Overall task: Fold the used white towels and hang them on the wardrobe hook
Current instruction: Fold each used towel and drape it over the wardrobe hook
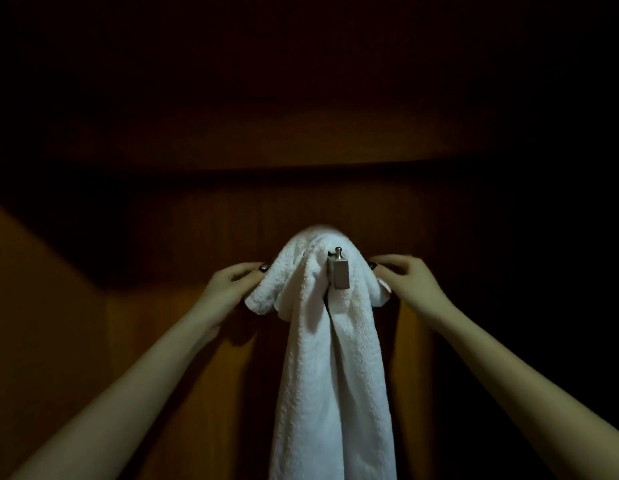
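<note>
Your left hand (228,284) and right hand (413,277) each pinch the towel (332,375) with curled fingers (244,271), either side of the metal hook (339,273) it drapes over.

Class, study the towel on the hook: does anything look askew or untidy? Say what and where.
Yes. The white towel hangs bunched, not flat: it humps up over the metal hook, and loose corners stick out sideways at the left hand and right hand, which grip them.
</note>
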Tool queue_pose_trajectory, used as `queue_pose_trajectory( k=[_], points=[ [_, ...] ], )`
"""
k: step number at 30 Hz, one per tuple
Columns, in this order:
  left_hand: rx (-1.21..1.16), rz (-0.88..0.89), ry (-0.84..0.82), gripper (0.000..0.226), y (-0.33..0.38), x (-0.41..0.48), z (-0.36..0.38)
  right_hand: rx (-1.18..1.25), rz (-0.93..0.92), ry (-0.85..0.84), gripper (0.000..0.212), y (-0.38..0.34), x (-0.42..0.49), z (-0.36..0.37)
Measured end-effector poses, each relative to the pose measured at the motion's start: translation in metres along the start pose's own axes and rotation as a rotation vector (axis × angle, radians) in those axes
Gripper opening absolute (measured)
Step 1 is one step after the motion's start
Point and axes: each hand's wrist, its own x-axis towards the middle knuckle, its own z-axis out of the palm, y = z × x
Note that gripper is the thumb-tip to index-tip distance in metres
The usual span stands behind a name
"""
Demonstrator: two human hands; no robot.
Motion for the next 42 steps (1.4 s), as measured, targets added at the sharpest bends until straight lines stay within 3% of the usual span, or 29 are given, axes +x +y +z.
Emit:
queue_pose_trajectory(
  k=[2,5,9,13,18,21,27,31,34,38,42],
  points=[
    [0.105,0.139,0.070,0.017,0.011,0.003,0.001,0.000,-0.040,0.057,0.019,-0.015,0.004,-0.005],
    [0.107,0.207,-0.028,0.022,0.036,0.003,0.013,0.055,-0.109,-0.106,0.026,-0.042,0.006,-0.009],
    [0.073,0.084,-0.191,0.032,0.045,0.001,0.022,0.051,-0.078,-0.262,0.039,-0.051,0.004,-0.008],
    [-0.006,-0.016,-0.228,0.063,0.043,-0.008,0.026,0.108,-0.017,-0.313,0.043,-0.056,0.002,-0.006],
    [-0.102,-0.047,-0.209,0.050,0.035,-0.014,0.038,0.068,-0.032,-0.293,0.041,-0.053,-0.003,0.008],
    [-0.013,-0.052,-0.175,0.049,0.037,-0.019,0.040,0.041,-0.016,-0.329,0.032,-0.055,-0.003,0.004],
    [0.245,0.134,-0.013,0.023,0.062,-0.043,0.030,-0.141,-0.012,-0.259,0.044,-0.076,-0.029,-0.010],
    [0.571,0.244,0.067,0.033,0.077,-0.077,0.024,-0.320,-0.019,-0.230,0.047,-0.083,-0.071,-0.021],
    [0.774,0.336,0.037,0.041,0.078,-0.120,0.031,-0.451,0.013,-0.200,0.047,-0.086,-0.117,-0.022],
    [0.863,0.486,-0.071,0.046,0.053,-0.207,0.051,-0.648,0.060,-0.267,0.050,-0.078,-0.220,-0.016],
    [0.978,0.477,-0.314,0.051,0.013,-0.307,0.083,-0.751,0.228,-0.344,0.055,-0.059,-0.366,-0.013]
  ],
)
